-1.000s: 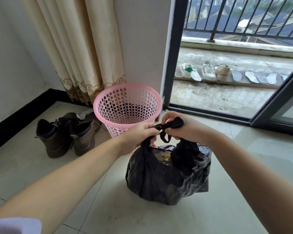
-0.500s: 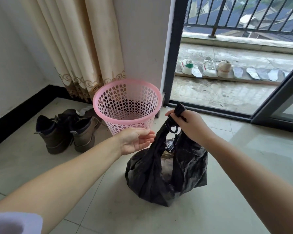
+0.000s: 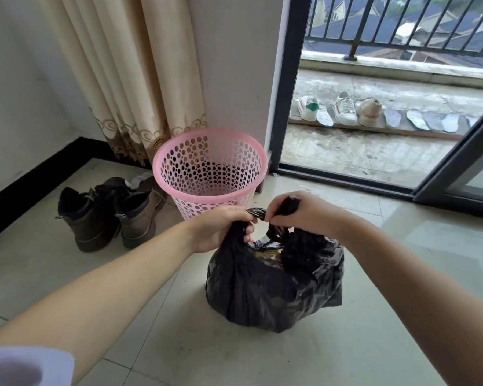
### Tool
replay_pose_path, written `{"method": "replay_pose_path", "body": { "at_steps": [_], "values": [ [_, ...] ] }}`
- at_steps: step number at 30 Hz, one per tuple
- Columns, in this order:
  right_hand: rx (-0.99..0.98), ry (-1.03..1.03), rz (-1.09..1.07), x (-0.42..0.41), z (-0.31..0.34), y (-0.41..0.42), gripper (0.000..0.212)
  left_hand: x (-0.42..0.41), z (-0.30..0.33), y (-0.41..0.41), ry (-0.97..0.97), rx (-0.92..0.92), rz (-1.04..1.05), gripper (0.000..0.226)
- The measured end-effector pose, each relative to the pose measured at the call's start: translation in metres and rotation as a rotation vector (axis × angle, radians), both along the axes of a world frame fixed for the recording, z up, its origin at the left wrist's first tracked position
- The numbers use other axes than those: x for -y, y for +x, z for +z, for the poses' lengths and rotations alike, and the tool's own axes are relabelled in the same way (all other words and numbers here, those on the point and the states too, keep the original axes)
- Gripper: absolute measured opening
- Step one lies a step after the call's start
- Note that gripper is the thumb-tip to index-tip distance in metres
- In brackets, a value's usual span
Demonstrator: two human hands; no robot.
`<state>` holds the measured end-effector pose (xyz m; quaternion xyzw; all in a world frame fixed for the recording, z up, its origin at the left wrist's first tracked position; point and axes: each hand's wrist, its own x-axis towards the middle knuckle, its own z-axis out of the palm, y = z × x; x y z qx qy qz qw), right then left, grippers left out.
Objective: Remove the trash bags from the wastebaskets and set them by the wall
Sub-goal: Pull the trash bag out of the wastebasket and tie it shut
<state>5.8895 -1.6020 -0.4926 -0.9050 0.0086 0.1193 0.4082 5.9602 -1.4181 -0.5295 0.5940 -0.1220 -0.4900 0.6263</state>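
Two hands meet over the black trash bag (image 3: 273, 285), which sits on the tiled floor (image 3: 262, 358) in front of the pink wastebasket (image 3: 209, 171), apart from it. The left hand (image 3: 221, 229) has its fingers (image 3: 244, 218) curled tight around one gathered, twisted strand of the bag's top edge; the strand runs down from the fist into the bag's left side. The right hand (image 3: 299, 215) is closed on the other gathered strand, a dark tuft of plastic sticking up out of the fist near the thumb. The two fists sit almost knuckle to knuckle, a short twisted length of plastic bridging the gap between them (whether a knot has formed there cannot be told). Below the hands the bag's mouth gapes a little, showing crumpled wrappers inside.

Wastebasket: upright, perforated sides, no liner visible, standing near the wall (image 3: 234, 65) and the hem of the beige curtain (image 3: 140, 79). To its left, a pair of brown boots (image 3: 109, 213) on the floor, beside the dark baseboard.

Right of the wall, an open sliding door with a dark frame (image 3: 286, 93); beyond it a wet balcony with sneakers (image 3: 343, 110) and insoles lined along a ledge, railing behind.
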Motion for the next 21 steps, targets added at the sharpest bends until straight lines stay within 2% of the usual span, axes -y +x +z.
{"method": "replay_pose_path", "body": {
  "at_steps": [2,4,5,7,10,12,14,15,17,19,21],
  "values": [
    [0.18,-0.118,-0.061,-0.005,-0.008,0.003,0.011,-0.001,0.002,-0.003,0.048,-0.09,-0.087,0.041],
    [0.338,-0.031,-0.118,-0.012,-0.014,0.004,0.015,0.002,0.002,-0.005,0.045,-0.206,-0.076,0.063],
    [0.383,0.022,-0.127,-0.015,-0.016,0.005,0.016,0.004,0.003,-0.007,0.024,-0.245,-0.067,0.065],
    [0.431,0.075,-0.104,-0.019,-0.017,0.005,0.015,0.006,0.006,-0.009,-0.028,-0.28,-0.014,0.054],
    [0.404,0.049,-0.11,-0.021,-0.018,0.005,0.01,0.009,0.005,-0.007,-0.063,-0.33,0.168,0.033],
    [0.364,-0.032,-0.108,-0.019,-0.021,0.005,0.021,0.014,0.001,-0.007,-0.012,-0.35,0.283,0.026],
    [0.326,-0.206,-0.088,-0.017,-0.028,0.003,0.033,0.021,-0.006,-0.007,0.093,-0.351,0.453,0.025],
    [0.311,-0.27,-0.12,-0.014,-0.032,0.002,0.035,0.022,-0.01,-0.004,0.147,-0.343,0.555,0.024],
    [0.274,-0.272,-0.298,0.0,-0.038,0.001,0.035,0.014,-0.018,0.006,0.206,-0.305,0.753,0.021],
    [0.208,-0.237,-0.474,0.024,-0.049,0.0,0.034,-0.003,-0.025,0.021,0.173,-0.32,0.923,0.018],
    [0.077,-0.262,-0.552,0.051,-0.067,-0.009,0.038,-0.02,-0.033,0.031,0.119,-0.367,1.027,0.019]
  ]
}}
